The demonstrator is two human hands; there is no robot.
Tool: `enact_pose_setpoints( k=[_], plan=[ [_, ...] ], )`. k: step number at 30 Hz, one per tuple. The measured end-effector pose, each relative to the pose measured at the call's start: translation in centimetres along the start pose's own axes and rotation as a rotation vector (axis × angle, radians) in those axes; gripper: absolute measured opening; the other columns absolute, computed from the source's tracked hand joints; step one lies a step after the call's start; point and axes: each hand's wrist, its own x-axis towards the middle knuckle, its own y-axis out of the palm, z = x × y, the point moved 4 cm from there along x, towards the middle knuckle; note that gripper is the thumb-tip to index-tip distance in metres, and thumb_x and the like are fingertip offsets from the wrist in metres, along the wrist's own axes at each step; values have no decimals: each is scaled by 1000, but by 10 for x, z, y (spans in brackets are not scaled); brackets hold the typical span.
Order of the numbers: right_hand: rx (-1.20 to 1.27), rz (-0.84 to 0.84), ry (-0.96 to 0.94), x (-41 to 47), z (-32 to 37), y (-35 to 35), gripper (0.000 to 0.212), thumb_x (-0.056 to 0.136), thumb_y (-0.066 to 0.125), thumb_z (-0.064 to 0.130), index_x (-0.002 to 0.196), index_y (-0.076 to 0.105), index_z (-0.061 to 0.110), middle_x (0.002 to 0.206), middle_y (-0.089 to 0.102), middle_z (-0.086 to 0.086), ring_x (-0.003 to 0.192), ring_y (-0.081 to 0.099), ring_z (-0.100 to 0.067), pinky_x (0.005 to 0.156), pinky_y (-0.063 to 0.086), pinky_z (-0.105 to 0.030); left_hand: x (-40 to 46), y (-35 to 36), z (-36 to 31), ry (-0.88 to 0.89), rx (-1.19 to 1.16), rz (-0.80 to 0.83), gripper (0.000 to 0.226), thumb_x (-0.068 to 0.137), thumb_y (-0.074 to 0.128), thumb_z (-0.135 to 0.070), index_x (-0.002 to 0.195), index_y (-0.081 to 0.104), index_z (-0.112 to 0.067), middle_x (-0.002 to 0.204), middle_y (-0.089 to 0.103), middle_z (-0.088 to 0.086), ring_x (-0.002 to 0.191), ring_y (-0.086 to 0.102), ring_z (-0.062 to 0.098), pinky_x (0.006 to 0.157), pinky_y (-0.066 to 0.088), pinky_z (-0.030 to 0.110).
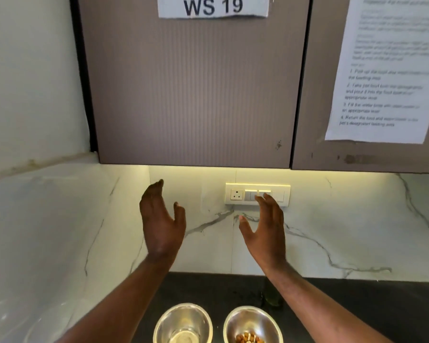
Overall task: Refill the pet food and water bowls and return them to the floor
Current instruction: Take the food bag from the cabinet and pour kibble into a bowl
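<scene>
Two steel bowls stand side by side on the dark countertop [357,305] at the bottom of the view. The left bowl [182,323] looks shiny inside with no kibble showing. The right bowl [253,324] has brown kibble at its bottom. My left hand [162,224] and my right hand [265,229] are raised above the bowls in front of the marble backsplash, palms facing each other, fingers straight, holding nothing.
A brown upper cabinet [196,90] with shut doors hangs overhead, carrying a "WS 19" label [213,6] and a printed instruction sheet [386,70]. A socket and switch panel [258,195] sits on the backsplash behind my right hand. A marble wall closes the left side.
</scene>
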Motion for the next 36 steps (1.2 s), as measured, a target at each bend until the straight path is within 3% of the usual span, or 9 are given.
enact_pose_setpoints(
  k=[6,10,14,19,23,26,28,32,36],
  plan=[
    [-196,-169,-297,47,47,-26,65,85,78,38,140,50,19,144,51,-11,129,48,-29,104,46,-38,44,-6,-45,217,130,-43,79,84,78,-27,152,39,-26,154,42,4,139,42,26,111,43,43],
    [-452,-246,-453,88,68,-38,68,81,79,19,142,51,21,139,54,-11,119,50,-33,93,46,-44,77,-1,-70,334,233,67,102,83,79,-20,163,17,-30,170,21,4,156,21,29,123,28,47],
    [-658,-211,-530,125,76,-47,91,77,75,13,157,33,25,159,35,-16,133,42,-38,100,37,-49,94,8,-86,441,389,158,116,81,82,-27,164,2,-30,175,-1,4,161,-5,28,128,4,50],
    [-694,-165,-553,134,77,-59,104,73,82,21,160,25,26,166,22,-16,148,29,-39,107,31,-56,101,7,-92,529,472,176,122,73,90,-35,164,10,-28,174,5,9,160,-2,33,126,4,56],
    [-535,-226,-418,121,77,-78,111,66,87,31,159,27,23,169,17,-13,156,16,-36,108,28,-54,94,1,-99,625,487,133,124,69,94,-31,164,13,-27,173,14,10,159,9,38,124,13,62],
    [-410,-223,-344,111,77,-103,131,56,76,80,160,26,20,171,11,-13,157,9,-34,113,23,-55,88,-7,-107,606,460,136,132,68,95,-26,164,5,-30,172,13,12,158,9,41,122,18,67],
    [-196,-229,-403,104,83,-121,128,61,63,90,160,27,17,170,11,-12,157,10,-32,118,27,-53,82,-14,-114,576,452,139,134,68,95,-23,164,2,-31,173,11,13,158,8,42,121,20,68],
    [406,-317,-353,114,102,-161,103,82,71,64,159,24,13,168,19,-9,156,20,-20,120,31,-23,71,-27,-121,518,431,154,133,70,94,-14,164,1,-32,174,3,10,159,3,41,120,22,67],
    [691,-153,-173,136,125,-189,74,89,76,34,152,39,19,145,58,-2,131,58,-14,104,53,-46,60,-45,-127,465,375,134,133,72,90,-4,164,-1,-33,174,7,9,159,8,38,117,34,67]
  ],
)
